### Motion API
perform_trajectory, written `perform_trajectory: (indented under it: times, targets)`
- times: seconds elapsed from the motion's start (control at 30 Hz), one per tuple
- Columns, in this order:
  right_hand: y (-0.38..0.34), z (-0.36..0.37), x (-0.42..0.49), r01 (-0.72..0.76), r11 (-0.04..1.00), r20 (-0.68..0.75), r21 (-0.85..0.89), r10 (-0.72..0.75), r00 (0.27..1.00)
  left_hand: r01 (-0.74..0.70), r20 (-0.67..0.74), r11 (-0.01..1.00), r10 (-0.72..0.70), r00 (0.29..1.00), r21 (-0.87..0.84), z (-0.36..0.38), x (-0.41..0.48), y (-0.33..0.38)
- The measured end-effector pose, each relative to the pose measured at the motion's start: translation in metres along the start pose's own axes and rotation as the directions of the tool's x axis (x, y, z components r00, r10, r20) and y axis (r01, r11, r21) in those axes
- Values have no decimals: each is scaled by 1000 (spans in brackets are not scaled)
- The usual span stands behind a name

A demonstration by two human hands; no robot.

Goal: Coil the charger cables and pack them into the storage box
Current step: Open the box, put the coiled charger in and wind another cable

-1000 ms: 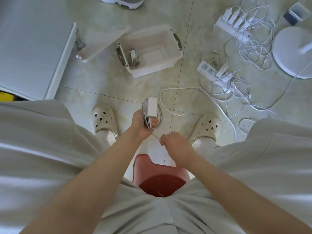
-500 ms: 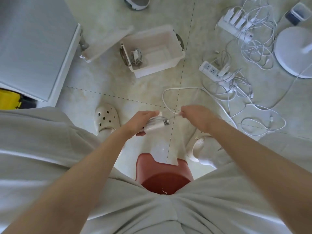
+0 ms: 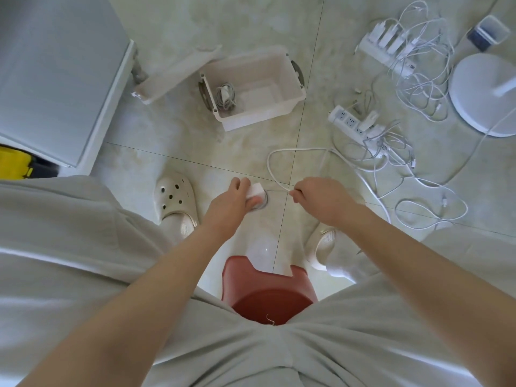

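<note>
Charger cable [image 3: 277, 190] stretches thin and grey between the two hands above the floor tiles. The left hand [image 3: 231, 203] grips a white charger block [image 3: 255, 190] with turns of cable wound around it; the right hand [image 3: 321, 199] pinches the free end in curled fingers. The storage box [image 3: 290, 106] sits open on the floor ahead, well apart from the hands, with one coiled charger [image 3: 224, 97] at its left end. Loose cables [image 3: 418, 88] and a power strip [image 3: 346, 122] lie to the right.

Bright, soft daylight; wide-angle bending at edges; slight overall softness.
</note>
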State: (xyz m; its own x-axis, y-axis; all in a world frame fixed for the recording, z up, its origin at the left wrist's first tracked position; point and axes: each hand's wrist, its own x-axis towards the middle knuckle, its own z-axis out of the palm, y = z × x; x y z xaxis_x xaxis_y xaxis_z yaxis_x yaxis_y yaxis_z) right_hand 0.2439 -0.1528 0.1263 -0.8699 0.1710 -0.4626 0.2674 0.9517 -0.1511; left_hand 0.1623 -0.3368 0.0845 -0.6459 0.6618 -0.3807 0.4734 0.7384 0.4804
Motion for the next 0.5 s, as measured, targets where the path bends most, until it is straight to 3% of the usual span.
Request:
perform_trajectory:
  times: [0.13, 0.2, 0.27, 0.33, 0.4, 0.47, 0.5]
  targets:
    - [-33, 4, -8, -44, 996, -24, 78, 46, 999, 136, 24, 976, -134, 991, -172, 2, 6, 10]
    - [-52, 9, -14, -56, 993, 20, 106, 54, 998, 225, 39, 884, -230, 972, -409, 4, 10, 14]
    - [-69, 12, -20, -27, 995, 22, 94, 25, 999, 347, 96, 640, -393, 915, -685, 1, 17, 21]
    - [-82, 13, -27, 36, 999, 1, 19, -36, 999, 432, 179, 425, -516, 838, -796, -3, 24, 26]
    - [-92, 13, -31, 74, 997, -36, -28, -75, 997, 454, 311, 161, -532, 788, -876, -4, 27, 28]
    - [-98, 16, -33, 119, 992, -48, -36, -121, 992, 392, 444, -210, -454, 773, -896, -6, 32, 25]
    - [-100, 17, -35, 124, 992, -46, -8, -124, 991, 353, 464, -315, -431, 774, -881, -7, 35, 22]
